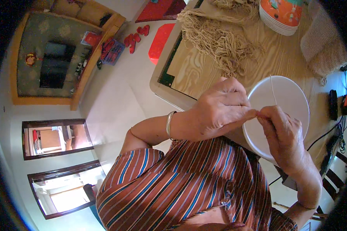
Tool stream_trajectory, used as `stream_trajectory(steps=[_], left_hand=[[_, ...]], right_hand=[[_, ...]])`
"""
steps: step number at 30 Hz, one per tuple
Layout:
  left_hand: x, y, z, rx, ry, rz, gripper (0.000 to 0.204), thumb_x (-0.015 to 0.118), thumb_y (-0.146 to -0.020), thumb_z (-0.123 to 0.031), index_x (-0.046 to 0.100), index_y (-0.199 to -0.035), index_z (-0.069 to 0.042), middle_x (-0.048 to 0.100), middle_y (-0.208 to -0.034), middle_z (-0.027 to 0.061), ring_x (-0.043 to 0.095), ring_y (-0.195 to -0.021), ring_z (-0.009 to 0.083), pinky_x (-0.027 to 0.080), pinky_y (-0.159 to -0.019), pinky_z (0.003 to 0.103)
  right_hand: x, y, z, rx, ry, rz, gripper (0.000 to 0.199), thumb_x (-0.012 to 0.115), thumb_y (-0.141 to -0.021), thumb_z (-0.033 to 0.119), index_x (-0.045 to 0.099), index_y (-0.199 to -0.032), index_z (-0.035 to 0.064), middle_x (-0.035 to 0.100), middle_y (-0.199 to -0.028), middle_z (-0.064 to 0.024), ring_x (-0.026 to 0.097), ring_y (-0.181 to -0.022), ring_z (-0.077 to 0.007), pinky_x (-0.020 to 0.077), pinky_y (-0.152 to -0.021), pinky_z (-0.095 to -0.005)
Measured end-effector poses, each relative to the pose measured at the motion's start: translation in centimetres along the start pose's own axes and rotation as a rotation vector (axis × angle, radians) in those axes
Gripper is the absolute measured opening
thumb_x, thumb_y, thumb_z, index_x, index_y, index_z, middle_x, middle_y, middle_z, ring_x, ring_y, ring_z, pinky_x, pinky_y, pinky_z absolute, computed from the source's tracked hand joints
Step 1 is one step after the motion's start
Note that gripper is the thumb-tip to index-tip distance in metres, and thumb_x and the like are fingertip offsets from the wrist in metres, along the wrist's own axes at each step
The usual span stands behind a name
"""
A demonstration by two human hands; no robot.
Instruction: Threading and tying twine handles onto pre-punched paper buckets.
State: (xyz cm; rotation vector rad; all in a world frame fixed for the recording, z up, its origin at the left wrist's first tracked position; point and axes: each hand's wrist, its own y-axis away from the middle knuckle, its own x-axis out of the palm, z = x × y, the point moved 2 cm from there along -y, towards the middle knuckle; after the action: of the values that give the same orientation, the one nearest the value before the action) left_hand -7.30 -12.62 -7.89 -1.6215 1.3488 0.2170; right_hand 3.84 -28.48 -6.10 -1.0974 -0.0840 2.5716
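Note:
My left hand (221,109), with a silver bangle at its wrist, is closed, its fingertips pinched against those of my right hand (283,136). Both meet over the near left side of a round white tub (295,92). A thin pale strand of yarn (273,90) runs from the tub's far rim to the curled fingers of my right hand. What lies between the touching fingertips is too small to make out. Just beyond my left hand, a loose heap of tan yarn (223,42) is spread over the wood-grain table (192,63).
A stack of orange patterned bowls (279,17) stands at the far right. Beside it lies a tan knitted piece (324,48). Black cables (337,133) and small devices sit along the right edge. A red stool (160,44) stands left of the table.

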Motion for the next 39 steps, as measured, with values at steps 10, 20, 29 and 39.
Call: stream_trajectory(steps=[10,20,29,39], left_hand=[[0.6,-0.6,-0.2,0.013,-0.074,-0.023,0.012,0.072,-0.072,-0.010,0.069,-0.083,-0.005,0.061,-0.077,0.0012,0.057,-0.079,0.0210,0.042,-0.066,0.033],[-0.2,-0.5,-0.1,-0.045,-0.056,0.064,0.021,0.074,-0.071,-0.006,0.072,-0.092,-0.005,0.063,-0.080,0.0011,0.056,-0.077,0.0202,0.043,-0.067,0.032],[-1.2,0.8,0.6,-0.124,-0.044,-0.020,0.027,0.073,-0.070,0.003,0.071,-0.097,-0.003,0.064,-0.083,0.0028,0.056,-0.076,0.0197,0.046,-0.069,0.030],[0.9,4.1,1.7,-0.390,0.224,-0.171,0.023,0.064,-0.079,0.005,0.061,-0.101,0.000,0.065,-0.089,0.0107,0.063,-0.082,0.0223,0.050,-0.073,0.031]], right_hand=[[-0.4,0.2,-0.1,-0.160,0.067,-0.057,0.014,0.064,-0.082,-0.002,0.056,-0.093,0.0014,0.058,-0.073,-0.0126,0.060,-0.063,-0.0272,0.0461,-0.055,-0.0348],[0.1,0.0,-0.1,0.240,-0.401,-0.070,0.007,0.061,-0.084,-0.005,0.058,-0.086,0.0003,0.053,-0.065,-0.0034,0.047,-0.056,-0.0066,0.0381,-0.051,-0.0240],[-0.5,-1.0,-1.0,0.544,-0.655,0.142,0.003,0.061,-0.085,0.000,0.058,-0.085,0.0020,0.051,-0.065,0.0038,0.044,-0.061,-0.0010,0.0355,-0.054,-0.0197],[0.8,-1.1,-1.7,0.519,-0.646,0.239,0.003,0.061,-0.085,0.002,0.058,-0.084,0.0013,0.054,-0.066,0.0024,0.048,-0.063,-0.0015,0.0385,-0.055,-0.0206]])
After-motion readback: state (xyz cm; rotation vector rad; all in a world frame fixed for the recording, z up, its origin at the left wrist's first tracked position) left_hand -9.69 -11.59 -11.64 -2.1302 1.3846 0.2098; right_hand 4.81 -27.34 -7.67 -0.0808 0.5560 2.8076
